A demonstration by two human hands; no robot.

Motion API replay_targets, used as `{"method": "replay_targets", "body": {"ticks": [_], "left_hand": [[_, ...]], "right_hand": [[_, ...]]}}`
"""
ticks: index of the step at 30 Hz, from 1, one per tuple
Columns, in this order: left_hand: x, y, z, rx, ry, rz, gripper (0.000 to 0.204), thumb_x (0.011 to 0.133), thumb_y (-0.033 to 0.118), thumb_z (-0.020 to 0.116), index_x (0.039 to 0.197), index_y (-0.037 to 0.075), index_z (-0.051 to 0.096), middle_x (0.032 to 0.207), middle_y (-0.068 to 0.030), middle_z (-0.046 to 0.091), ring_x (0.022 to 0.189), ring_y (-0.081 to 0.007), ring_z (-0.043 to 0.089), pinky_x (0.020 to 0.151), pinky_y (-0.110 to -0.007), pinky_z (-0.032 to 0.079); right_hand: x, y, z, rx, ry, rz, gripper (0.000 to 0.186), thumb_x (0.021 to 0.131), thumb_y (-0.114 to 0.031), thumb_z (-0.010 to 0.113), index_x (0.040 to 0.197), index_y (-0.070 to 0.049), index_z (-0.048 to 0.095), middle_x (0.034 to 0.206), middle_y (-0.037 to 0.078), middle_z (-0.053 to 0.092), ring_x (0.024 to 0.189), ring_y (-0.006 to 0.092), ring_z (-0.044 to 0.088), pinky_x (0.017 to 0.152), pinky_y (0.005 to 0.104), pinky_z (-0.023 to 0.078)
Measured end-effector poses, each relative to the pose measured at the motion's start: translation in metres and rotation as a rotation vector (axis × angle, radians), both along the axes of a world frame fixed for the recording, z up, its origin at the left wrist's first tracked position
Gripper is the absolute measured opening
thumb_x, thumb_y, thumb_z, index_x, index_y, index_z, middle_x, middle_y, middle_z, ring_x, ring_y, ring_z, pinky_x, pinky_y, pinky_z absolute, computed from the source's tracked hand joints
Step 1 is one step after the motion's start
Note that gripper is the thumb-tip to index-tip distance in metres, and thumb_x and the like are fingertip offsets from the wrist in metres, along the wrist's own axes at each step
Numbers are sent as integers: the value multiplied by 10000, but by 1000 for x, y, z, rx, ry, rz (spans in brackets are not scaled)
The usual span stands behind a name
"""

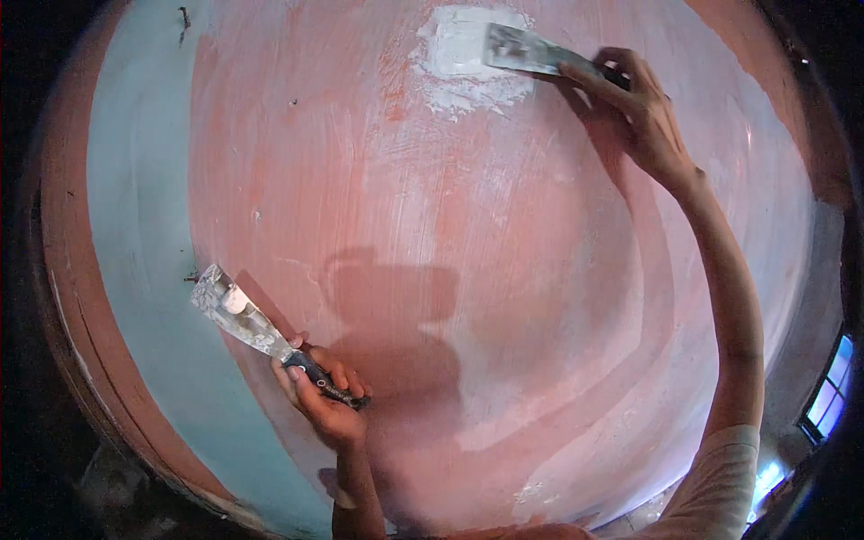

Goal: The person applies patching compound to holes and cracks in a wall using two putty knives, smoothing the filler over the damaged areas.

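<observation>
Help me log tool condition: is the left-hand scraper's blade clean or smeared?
Smeared: whitish residue marks the scraper blade in the left hand.

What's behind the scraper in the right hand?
Beside the scraper, a white patch shows on the pink wall; what lies directly behind the scraper is covered and cannot be seen.

My right hand (643, 117) hides most of the upper scraper (522, 52)'s handle, and its blade covers part of the white patch (459, 40). My left hand (328, 405) partly covers the lower scraper (238, 310)'s handle. The lower edge cuts off my sleeve (720, 477) and left forearm (357, 499). One wall speck (292, 103) is too small to identify.
</observation>
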State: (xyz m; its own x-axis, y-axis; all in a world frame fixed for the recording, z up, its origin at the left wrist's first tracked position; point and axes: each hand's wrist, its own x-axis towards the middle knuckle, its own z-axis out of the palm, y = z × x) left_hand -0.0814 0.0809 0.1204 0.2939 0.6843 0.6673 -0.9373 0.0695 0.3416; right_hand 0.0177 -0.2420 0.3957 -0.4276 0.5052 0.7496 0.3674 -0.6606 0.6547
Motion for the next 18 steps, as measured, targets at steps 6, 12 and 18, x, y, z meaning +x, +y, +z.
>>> {"method": "replay_targets", "body": {"ticks": [6,12,18], "left_hand": [[-9,-18,14,-32,43,29,443,967,446,337,1215,80,366,611,-31,391,399,-109,353,343,-264,343],[-5,-20,14,-15,11,91,449,968,444,340,1207,65,368,610,-32,396,396,-109,352,346,-253,345],[-2,-13,12,34,9,70,446,972,443,336,1201,61,368,606,-31,395,401,-106,360,345,-246,345]], "right_hand": [[-12,-30,-7,93,32,39,458,826,-33,594,1236,-236,615,1135,115,541,961,268,594,840,388,496],[-16,14,18,-61,-157,-84,490,811,-41,598,1232,-290,619,1158,85,539,988,268,563,874,381,473],[-4,5,15,-84,-81,-63,386,846,-136,601,1206,-269,637,1142,98,549,998,303,546,895,402,437]]}}
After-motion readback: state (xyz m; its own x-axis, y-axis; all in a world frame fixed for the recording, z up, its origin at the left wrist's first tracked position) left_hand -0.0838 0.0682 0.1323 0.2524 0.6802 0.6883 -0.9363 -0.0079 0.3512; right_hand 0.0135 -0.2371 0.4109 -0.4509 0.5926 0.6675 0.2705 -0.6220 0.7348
